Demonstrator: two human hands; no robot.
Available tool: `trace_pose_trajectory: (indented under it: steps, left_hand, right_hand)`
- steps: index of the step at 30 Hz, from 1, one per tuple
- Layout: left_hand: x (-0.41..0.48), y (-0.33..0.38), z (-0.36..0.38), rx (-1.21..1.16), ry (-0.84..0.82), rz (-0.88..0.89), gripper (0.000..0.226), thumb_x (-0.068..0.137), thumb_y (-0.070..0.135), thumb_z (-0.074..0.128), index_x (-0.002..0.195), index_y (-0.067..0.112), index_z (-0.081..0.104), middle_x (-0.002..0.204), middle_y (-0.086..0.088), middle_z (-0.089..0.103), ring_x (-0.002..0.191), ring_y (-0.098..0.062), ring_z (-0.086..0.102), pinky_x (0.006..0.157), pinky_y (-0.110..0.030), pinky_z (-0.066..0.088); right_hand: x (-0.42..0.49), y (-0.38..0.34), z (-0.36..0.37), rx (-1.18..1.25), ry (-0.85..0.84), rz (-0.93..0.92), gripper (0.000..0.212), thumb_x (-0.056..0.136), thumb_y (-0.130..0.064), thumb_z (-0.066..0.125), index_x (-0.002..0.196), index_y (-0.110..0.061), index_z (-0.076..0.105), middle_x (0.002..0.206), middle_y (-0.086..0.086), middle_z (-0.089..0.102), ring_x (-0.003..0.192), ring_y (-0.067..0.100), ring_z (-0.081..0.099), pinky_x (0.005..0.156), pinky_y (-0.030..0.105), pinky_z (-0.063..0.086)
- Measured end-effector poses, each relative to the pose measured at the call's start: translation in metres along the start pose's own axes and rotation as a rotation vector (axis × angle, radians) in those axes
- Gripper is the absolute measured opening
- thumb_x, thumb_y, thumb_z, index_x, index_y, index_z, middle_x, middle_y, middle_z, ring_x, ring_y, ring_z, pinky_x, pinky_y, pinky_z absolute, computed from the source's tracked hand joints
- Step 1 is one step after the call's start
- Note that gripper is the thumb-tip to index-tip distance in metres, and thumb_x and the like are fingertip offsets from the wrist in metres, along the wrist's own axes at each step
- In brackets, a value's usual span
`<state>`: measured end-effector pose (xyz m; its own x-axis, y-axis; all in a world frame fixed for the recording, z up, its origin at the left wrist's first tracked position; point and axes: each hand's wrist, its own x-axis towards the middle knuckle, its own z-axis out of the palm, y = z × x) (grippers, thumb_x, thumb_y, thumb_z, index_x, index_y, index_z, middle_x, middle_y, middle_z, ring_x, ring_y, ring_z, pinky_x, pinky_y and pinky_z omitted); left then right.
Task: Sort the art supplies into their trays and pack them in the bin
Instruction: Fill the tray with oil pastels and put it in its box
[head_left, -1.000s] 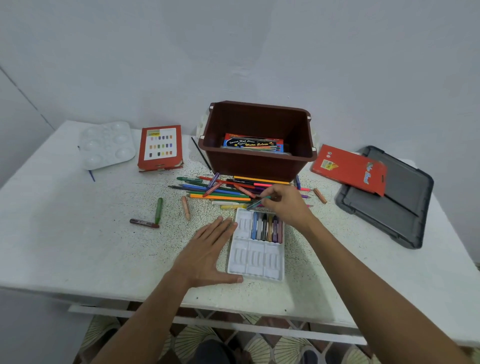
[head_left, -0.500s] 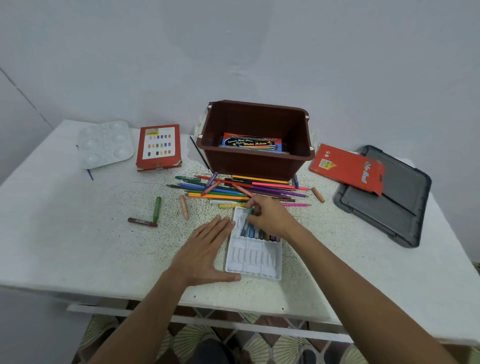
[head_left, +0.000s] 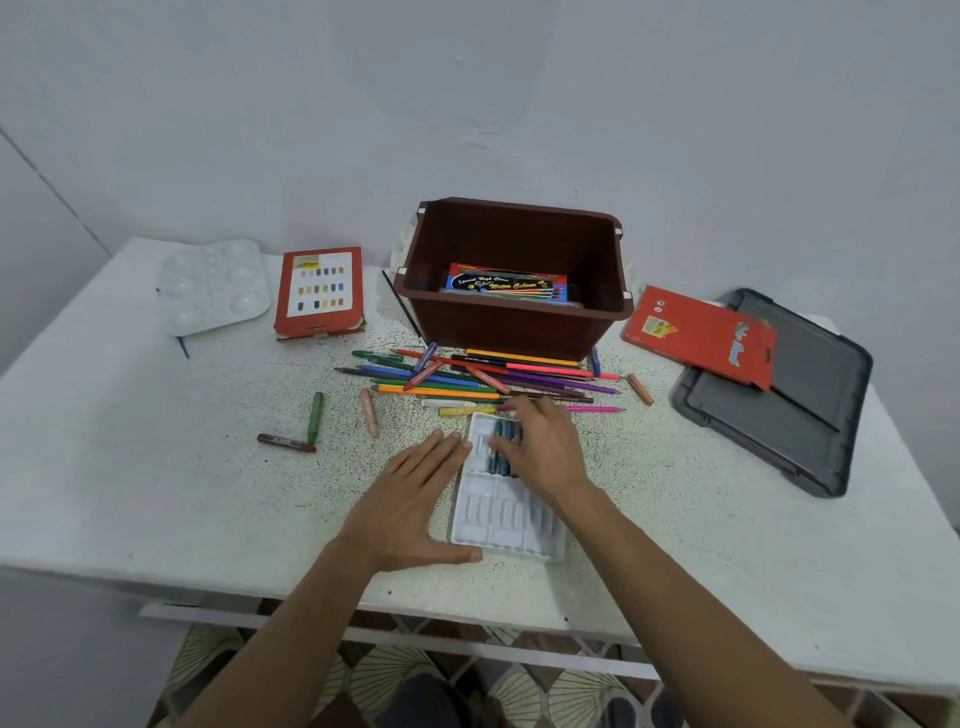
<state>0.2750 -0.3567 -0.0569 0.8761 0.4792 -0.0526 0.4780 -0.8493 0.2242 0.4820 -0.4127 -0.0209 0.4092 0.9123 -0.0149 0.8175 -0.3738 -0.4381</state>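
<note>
Down near the table's (head_left: 156, 493) front edge lies the white tray (head_left: 498, 525), with broad speckled surface on either side, reaching the gray lid (head_left: 779, 431) on our right. Our left hand (head_left: 410, 499) lies flat, its grip spread, fingers straight along the tray's left rim. Our right hand (head_left: 543, 447) covers the tray's far half, where dark crayons (head_left: 501, 452) sit in slots. We cannot tell whether that grip pinches one. Beyond, pencils (head_left: 467, 382) lie heaped before the brown bin (head_left: 514, 327).

Bare forearms, bare left hand (head_left: 410, 501) and right hand (head_left: 546, 451).
</note>
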Motion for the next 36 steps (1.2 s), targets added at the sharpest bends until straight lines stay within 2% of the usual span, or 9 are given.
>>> trace_pose_trajectory:
  steps: [6,11,14,17,20,24,28,31,36]
  left_hand:
    - [-0.001,0.0,0.0,-0.015,0.008,-0.002,0.12,0.071,0.096,0.036,0.157,0.025,-0.008,0.165,0.006,-0.009,0.15,-0.01,-0.015,0.121,-0.034,-0.008]
    - [-0.001,0.0,-0.001,-0.002,0.011,0.002,0.12,0.071,0.096,0.034,0.156,0.024,-0.01,0.164,0.007,-0.013,0.149,-0.009,-0.02,0.12,-0.033,-0.011]
    - [-0.001,0.0,0.0,0.005,0.012,0.002,0.12,0.071,0.096,0.034,0.157,0.023,-0.007,0.164,0.005,-0.01,0.149,-0.01,-0.017,0.12,-0.034,-0.009]
    - [-0.001,0.001,0.0,0.003,0.006,0.001,0.12,0.071,0.096,0.034,0.157,0.023,-0.008,0.164,0.006,-0.012,0.149,-0.01,-0.018,0.12,-0.034,-0.009]
    - [-0.001,0.001,0.0,-0.005,0.011,0.002,0.12,0.071,0.096,0.035,0.157,0.023,-0.007,0.164,0.005,-0.011,0.149,-0.01,-0.018,0.12,-0.035,-0.009]
    - [-0.001,0.001,-0.001,-0.003,-0.002,-0.002,0.12,0.071,0.096,0.034,0.156,0.023,-0.009,0.164,0.006,-0.014,0.148,-0.009,-0.021,0.12,-0.035,-0.009]
    - [-0.001,0.001,0.0,-0.006,0.004,0.001,0.12,0.071,0.096,0.035,0.157,0.022,-0.007,0.164,0.005,-0.011,0.149,-0.01,-0.018,0.121,-0.034,-0.009]
    - [-0.001,0.001,0.0,-0.005,-0.003,0.0,0.12,0.071,0.096,0.034,0.157,0.022,-0.007,0.164,0.005,-0.011,0.149,-0.011,-0.018,0.121,-0.035,-0.008]
    - [-0.002,0.0,-0.001,-0.008,-0.001,-0.001,0.12,0.071,0.096,0.034,0.157,0.023,-0.008,0.164,0.005,-0.012,0.149,-0.01,-0.019,0.121,-0.036,-0.008]
  right_hand:
    - [-0.003,0.008,-0.004,0.004,0.025,-0.027,0.05,0.092,-0.05,0.059,0.13,-0.018,0.054,0.122,0.006,0.055,0.113,0.022,0.046,0.095,0.035,0.039]
    - [0.014,0.033,-0.026,0.095,0.285,0.066,0.023,0.097,-0.031,0.056,0.102,-0.01,0.063,0.098,0.006,0.062,0.093,0.02,0.054,0.078,0.034,0.046]
    - [0.03,0.048,-0.043,0.051,0.356,0.181,0.019,0.096,-0.024,0.056,0.101,-0.007,0.064,0.096,0.01,0.064,0.085,0.024,0.057,0.072,0.035,0.048]
    - [0.044,0.063,-0.056,0.0,0.365,0.249,0.025,0.096,-0.027,0.059,0.106,-0.004,0.064,0.104,0.015,0.065,0.088,0.03,0.059,0.07,0.034,0.044]
    - [0.054,0.071,-0.061,-0.038,0.352,0.287,0.034,0.094,-0.032,0.064,0.112,-0.003,0.063,0.115,0.016,0.064,0.1,0.033,0.06,0.079,0.038,0.047]
    - [0.069,0.074,-0.058,-0.092,0.283,0.335,0.04,0.092,-0.038,0.064,0.106,-0.001,0.065,0.125,0.018,0.061,0.103,0.037,0.061,0.079,0.041,0.051]
    - [0.076,0.074,-0.048,-0.093,0.204,0.384,0.044,0.095,-0.043,0.054,0.098,0.0,0.067,0.102,0.02,0.062,0.093,0.039,0.061,0.071,0.039,0.048]
    - [0.078,0.073,-0.044,-0.098,0.2,0.442,0.042,0.097,-0.041,0.053,0.1,-0.002,0.068,0.103,0.018,0.059,0.093,0.039,0.06,0.071,0.038,0.046]
    - [0.077,0.073,-0.045,-0.008,0.29,0.496,0.022,0.09,-0.02,0.059,0.094,-0.001,0.069,0.101,0.018,0.062,0.087,0.037,0.061,0.068,0.036,0.047]
